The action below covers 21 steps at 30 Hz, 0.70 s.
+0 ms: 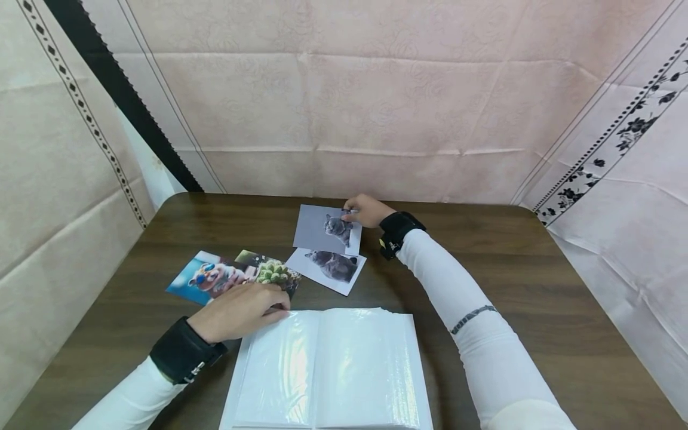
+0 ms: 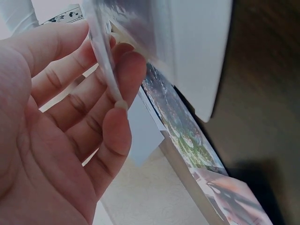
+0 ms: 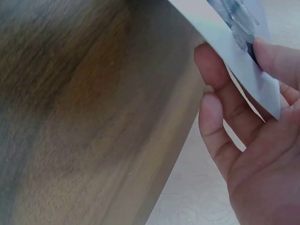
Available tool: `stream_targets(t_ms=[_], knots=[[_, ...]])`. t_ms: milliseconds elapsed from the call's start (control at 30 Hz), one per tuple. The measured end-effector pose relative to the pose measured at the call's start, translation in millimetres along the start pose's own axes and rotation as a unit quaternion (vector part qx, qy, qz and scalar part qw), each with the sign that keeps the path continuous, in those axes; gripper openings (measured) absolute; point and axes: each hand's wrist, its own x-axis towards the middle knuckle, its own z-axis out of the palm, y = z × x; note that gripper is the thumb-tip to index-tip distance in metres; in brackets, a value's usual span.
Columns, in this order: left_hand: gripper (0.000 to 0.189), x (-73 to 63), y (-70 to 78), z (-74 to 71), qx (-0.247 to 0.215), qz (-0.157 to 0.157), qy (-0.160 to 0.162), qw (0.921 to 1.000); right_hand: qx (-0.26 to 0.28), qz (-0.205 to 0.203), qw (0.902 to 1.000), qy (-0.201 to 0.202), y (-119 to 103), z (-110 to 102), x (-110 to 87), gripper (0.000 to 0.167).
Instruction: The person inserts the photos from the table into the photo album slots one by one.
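Over a brown table (image 1: 516, 292) before pale cloth (image 1: 376, 107) — left hand (image 1: 242, 312) pinches album pages (image 1: 279, 367), right hand (image 1: 369, 211) a photo (image 1: 324, 229).

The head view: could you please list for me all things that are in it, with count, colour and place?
Album: 1, white with clear pages, front centre, open
Upper cat photo: 1, grey, far centre
Lower cat photo: 1, white and grey, between upper cat photo and album
Cactus photo: 1, green and dark, left of lower cat photo
Animal photo: 1, blue and pink, far left
Table: 1, brown, under everything
Cloth: count unclear, pale with black patterns, behind and at sides
Wristbands: 2, black, one per wrist
Sleeves: 2, white, both arms
Left hand: 1, bare, holding an album page
Right hand: 1, bare, pinching upper cat photo
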Motion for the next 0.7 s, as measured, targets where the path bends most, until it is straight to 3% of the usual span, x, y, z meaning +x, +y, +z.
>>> stream_targets(t_ms=[333, 700], knots=[[0.007, -0.1, -1.1, 0.0, -0.013, -0.006, 0.005, 0.9999, 0.036, 0.009, 0.9993, 0.007, -6.7, -10.3, -16.2, 0.016], [0.01, 0.0, -2.9, 2.5, -0.026, -0.007, 0.002, 0.9996, 0.088, 0.002, 0.9959, 0.019, -20.4, -7.6, -36.6, 0.013]])
